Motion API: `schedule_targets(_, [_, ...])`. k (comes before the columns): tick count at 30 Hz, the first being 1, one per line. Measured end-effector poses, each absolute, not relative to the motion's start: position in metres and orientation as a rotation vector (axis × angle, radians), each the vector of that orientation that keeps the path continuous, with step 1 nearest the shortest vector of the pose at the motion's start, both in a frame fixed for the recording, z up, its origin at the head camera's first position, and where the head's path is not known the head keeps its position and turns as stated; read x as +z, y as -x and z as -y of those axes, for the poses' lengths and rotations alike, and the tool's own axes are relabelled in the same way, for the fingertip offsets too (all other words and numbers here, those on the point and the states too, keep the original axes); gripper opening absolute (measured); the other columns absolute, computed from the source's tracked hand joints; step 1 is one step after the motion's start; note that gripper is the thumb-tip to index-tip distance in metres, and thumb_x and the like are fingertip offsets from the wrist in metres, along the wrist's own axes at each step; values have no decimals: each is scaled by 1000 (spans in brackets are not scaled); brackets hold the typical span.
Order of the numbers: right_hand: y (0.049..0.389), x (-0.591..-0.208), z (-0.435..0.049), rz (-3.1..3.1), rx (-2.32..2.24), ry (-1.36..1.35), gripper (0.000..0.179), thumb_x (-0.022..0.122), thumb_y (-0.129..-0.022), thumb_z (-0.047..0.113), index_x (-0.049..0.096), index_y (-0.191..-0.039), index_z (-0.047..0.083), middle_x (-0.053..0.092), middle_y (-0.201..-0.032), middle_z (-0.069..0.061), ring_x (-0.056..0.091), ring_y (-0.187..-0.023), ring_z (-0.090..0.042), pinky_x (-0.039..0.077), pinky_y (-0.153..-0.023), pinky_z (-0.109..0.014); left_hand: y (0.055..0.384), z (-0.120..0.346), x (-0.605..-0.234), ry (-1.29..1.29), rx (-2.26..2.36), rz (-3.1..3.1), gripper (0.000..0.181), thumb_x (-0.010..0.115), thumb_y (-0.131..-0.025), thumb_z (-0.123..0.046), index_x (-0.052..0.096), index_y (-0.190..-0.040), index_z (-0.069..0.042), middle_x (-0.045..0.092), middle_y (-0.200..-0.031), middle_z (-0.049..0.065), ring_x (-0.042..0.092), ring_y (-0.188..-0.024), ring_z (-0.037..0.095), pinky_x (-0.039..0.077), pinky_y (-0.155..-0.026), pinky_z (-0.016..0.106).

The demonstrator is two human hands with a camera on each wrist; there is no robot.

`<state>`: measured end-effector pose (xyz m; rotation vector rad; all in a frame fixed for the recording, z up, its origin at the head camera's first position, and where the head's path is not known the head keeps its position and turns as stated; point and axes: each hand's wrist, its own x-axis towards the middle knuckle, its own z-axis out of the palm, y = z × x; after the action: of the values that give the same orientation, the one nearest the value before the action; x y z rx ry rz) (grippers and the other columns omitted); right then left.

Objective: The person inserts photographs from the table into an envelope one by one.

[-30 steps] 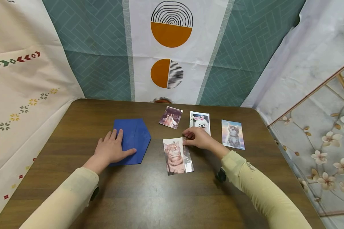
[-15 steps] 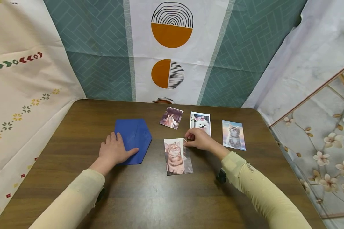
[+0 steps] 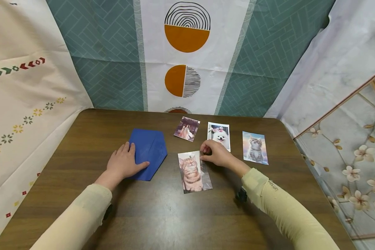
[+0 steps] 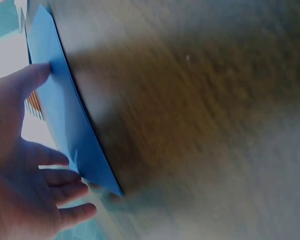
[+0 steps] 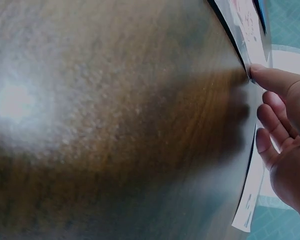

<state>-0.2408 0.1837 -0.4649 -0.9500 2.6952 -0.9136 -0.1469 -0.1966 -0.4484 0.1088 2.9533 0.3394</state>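
Note:
In the head view, a blue envelope [image 3: 150, 152] lies on the table with its pointed flap to the right. My left hand [image 3: 123, 163] rests on its left side, thumb stretched across it and fingers spread; the left wrist view shows the thumb on the blue paper [image 4: 65, 105]. Right of the envelope is an orange cat photo [image 3: 191, 173], with a strip of clear plastic sleeve [image 3: 205, 177] showing along its right side. My right hand [image 3: 217, 152] pinches the sleeve's upper right corner between thumb and index finger, the other fingers curled in.
Behind my right hand lies a white dog photo [image 3: 219, 133]. A photo of a figure in a long robe [image 3: 186, 129] is at the back middle, and a grey kitten photo [image 3: 255, 147] is farther right. Patterned cloth [image 3: 112, 69] hangs behind the wooden table [image 3: 162, 222].
The blue envelope has shifted a little to the right and turned clockwise under my left hand. My right hand keeps its pinch, and the cat photo with its sleeve has moved only slightly.

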Motion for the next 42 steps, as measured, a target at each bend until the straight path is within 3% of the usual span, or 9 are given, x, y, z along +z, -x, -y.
schedule_targets(8, [238, -465, -184, -2697, -925, 935, 25, 87, -90, 10, 65, -104, 10, 67, -95, -3, 64, -88, -16, 55, -83, -37, 143, 191, -448, -9, 319, -2998, 110, 67, -97, -61, 31, -150, 29, 35, -155, 49, 39, -145, 59, 44, -110, 67])
schedule_targets(16, [239, -467, -183, -2676, -936, 935, 24, 86, -91, 10, 65, -104, 10, 67, -95, -2, 63, -87, -15, 55, -82, -36, 143, 195, -449, 11, 395, -3039, 101, 74, -95, -49, 35, -149, 27, 45, -147, 48, 50, -135, 61, 50, -102, 68])
schedule_targets(23, [239, -468, -182, -2669, -945, 940, 24, 85, -91, 10, 66, -104, 10, 68, -94, -2, 64, -87, -15, 55, -83, -36, 142, 194, -451, 66, 445, -3054, 100, 75, -93, -47, 35, -148, 27, 46, -144, 49, 50, -131, 63, 50, -101, 69])
schedule_targets(30, [240, -468, -183, -2670, -953, 963, 24, 85, -91, 9, 66, -105, 10, 68, -94, -2, 64, -87, -16, 55, -82, -36, 142, 191, -451, 90, 424, -3083, 94, 75, -92, -47, 43, -139, 28, 55, -130, 47, 57, -119, 60, 54, -93, 67])
schedule_targets(42, [241, -471, -184, -2659, -976, 953, 24, 85, -91, 9, 66, -105, 10, 67, -93, -2, 63, -85, -15, 54, -79, -33, 146, 193, -450, 187, 551, -3036, 93, 78, -91, -43, 42, -151, 18, 46, -144, 47, 45, -131, 64, 44, -103, 72])
